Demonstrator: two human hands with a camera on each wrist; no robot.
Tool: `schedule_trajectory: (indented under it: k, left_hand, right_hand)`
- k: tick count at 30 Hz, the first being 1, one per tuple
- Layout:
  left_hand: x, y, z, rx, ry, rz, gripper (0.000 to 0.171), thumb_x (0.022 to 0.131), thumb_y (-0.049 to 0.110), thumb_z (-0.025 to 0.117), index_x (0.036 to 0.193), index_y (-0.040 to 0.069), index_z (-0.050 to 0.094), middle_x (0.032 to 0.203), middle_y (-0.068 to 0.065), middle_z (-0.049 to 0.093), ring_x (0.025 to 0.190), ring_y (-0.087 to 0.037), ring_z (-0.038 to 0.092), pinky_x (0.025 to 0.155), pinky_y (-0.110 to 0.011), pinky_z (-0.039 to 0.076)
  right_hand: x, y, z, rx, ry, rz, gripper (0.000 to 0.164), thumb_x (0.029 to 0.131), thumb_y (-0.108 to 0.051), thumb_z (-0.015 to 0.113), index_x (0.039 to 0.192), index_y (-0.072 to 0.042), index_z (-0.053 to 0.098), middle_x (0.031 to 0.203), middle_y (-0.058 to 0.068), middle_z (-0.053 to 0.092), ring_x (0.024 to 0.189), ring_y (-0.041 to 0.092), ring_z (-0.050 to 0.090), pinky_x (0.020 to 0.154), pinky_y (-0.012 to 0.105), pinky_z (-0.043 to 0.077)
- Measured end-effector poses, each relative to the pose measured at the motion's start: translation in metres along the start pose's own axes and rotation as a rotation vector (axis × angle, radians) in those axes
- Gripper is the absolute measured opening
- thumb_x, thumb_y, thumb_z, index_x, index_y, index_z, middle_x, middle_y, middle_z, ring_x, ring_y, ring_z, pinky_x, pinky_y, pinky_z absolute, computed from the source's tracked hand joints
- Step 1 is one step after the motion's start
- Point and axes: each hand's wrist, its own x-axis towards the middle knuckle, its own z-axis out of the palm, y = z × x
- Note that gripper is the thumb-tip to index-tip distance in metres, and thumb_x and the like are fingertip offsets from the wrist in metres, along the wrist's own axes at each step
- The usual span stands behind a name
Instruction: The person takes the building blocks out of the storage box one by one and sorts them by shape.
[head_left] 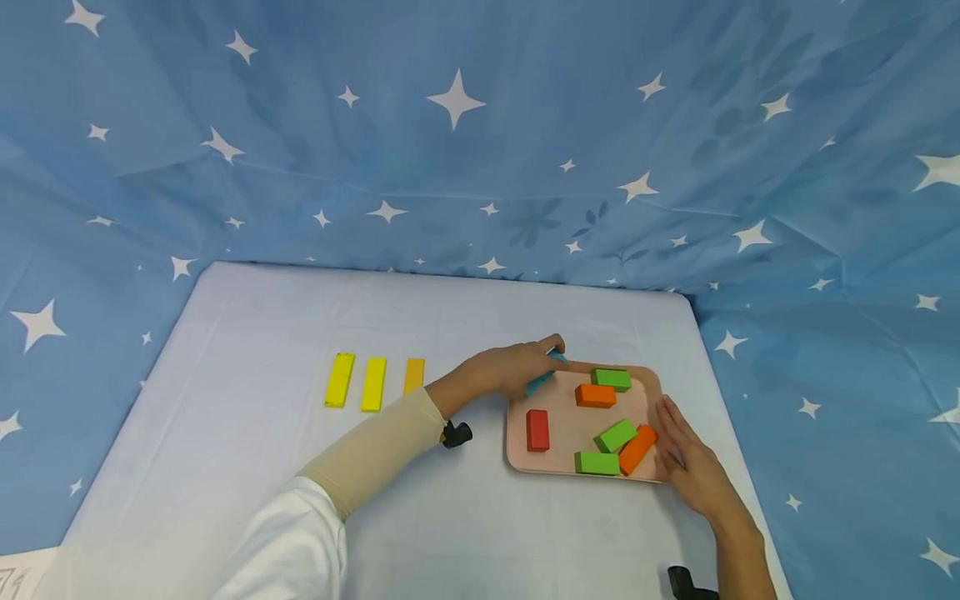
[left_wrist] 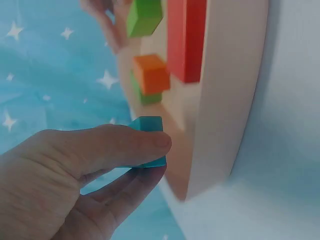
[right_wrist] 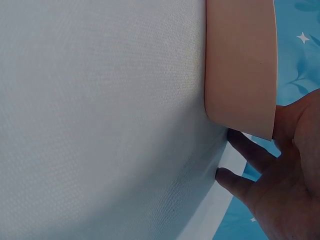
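My left hand (head_left: 517, 369) pinches a blue block (left_wrist: 152, 124) between thumb and fingers, over the far left corner of a pink tray (head_left: 562, 396). My right hand (head_left: 693, 467) rests against the tray's right side, its fingers fairly straight along the rim. Inside the tray lie a red block (head_left: 537, 431) at the left, an orange block (head_left: 596, 396) touching a green block (head_left: 611, 379) at the back, and another orange block (head_left: 637, 450) leaning by two green blocks (head_left: 597, 463) at the front right. The right wrist view shows the tray's outer wall (right_wrist: 240, 65) beside the fingers.
Left of the tray, two yellow blocks (head_left: 373, 384) and an amber block (head_left: 414, 375) lie in a row on the white table (head_left: 420, 533). A blue star-patterned curtain (head_left: 457, 167) hangs behind and at the sides. Black camera mounts (head_left: 457, 434) sit at both wrists.
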Motion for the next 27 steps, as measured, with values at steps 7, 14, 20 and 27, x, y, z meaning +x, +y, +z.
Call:
schedule_trajectory:
  k: [7,14,20,27]
  left_hand:
    - [-0.032,-0.024,-0.019,-0.035,0.072,-0.046,0.067,0.094,0.002,0.071,0.156,0.015,0.049,0.159,-0.012,0.033,0.112,-0.021,0.056,0.088,-0.028,0.049]
    - [-0.059,-0.056,-0.015,-0.112,0.137,-0.237,0.078,0.084,-0.005,0.078,0.155,0.010,0.050,0.153,-0.015,0.034,0.114,-0.024,0.054,0.085,-0.031,0.052]
    - [-0.077,-0.068,0.003,-0.186,0.167,-0.343,0.080,0.080,0.002,0.086,0.152,0.002,0.051,0.146,-0.022,0.034,0.113,-0.029,0.053,0.091,-0.037,0.053]
    - [-0.090,-0.067,0.026,-0.239,0.210,-0.404,0.082,0.077,0.009,0.090,0.150,0.003,0.054,0.142,-0.022,0.039,0.111,-0.032,0.055,0.092,-0.042,0.053]
  right_hand:
    - [-0.001,0.002,0.001,0.002,0.009,-0.017,0.078,0.098,0.006,0.055,0.166,-0.012,0.021,0.176,0.009,0.012,0.151,0.054,0.027,0.109,0.075,0.031]
    - [-0.001,0.001,-0.001,0.006,0.011,-0.015,0.076,0.098,0.005,0.054,0.166,-0.011,0.022,0.176,0.009,0.013,0.152,0.053,0.027,0.108,0.075,0.032]
    - [0.000,0.001,-0.001,0.014,0.018,-0.030,0.075,0.099,0.005,0.053,0.166,-0.011,0.023,0.176,0.008,0.013,0.152,0.053,0.026,0.109,0.075,0.031]
    - [0.000,0.000,-0.001,0.013,0.013,-0.025,0.076,0.099,0.005,0.053,0.166,-0.012,0.022,0.176,0.008,0.012,0.154,0.051,0.024,0.110,0.074,0.029]
